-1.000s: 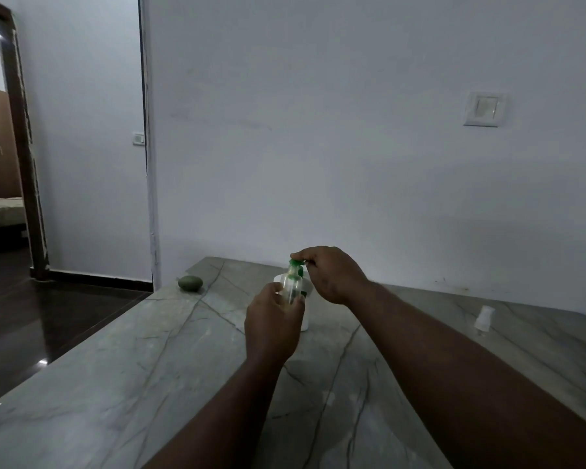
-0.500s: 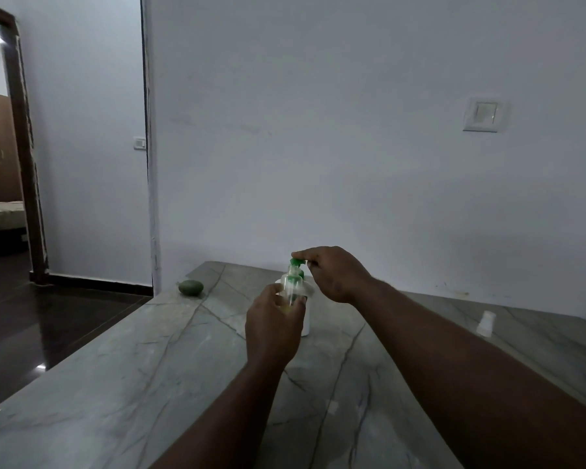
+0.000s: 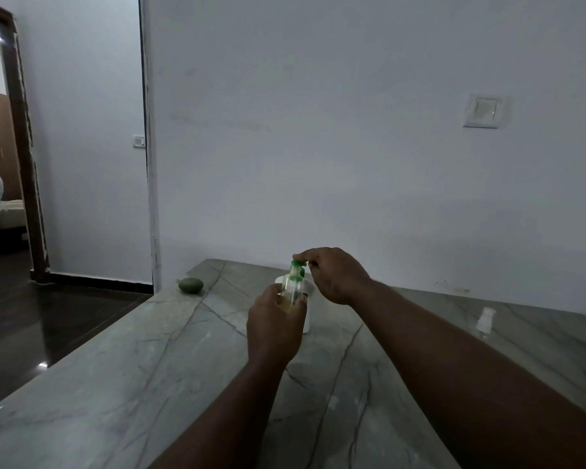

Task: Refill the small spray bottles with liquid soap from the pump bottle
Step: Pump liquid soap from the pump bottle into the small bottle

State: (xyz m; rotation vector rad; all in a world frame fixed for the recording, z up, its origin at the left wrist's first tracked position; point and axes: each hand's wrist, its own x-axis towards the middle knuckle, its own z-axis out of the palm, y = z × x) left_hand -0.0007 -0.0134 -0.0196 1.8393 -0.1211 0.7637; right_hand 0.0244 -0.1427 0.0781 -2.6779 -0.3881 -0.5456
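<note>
Clear spray bottle point(image 3: 292, 288), yellowish liquid, green pump head point(image 3: 298, 264).

Almost nothing has shifted over the last second. The right hand point(image 3: 335, 275) has kept its fingertips on the green pump point(image 3: 297, 264), and the left hand point(image 3: 274, 328) has kept the small bottle point(image 3: 292, 290) under it; the yellowish fill may have risen slightly, though dim light leaves that unsure.
</note>
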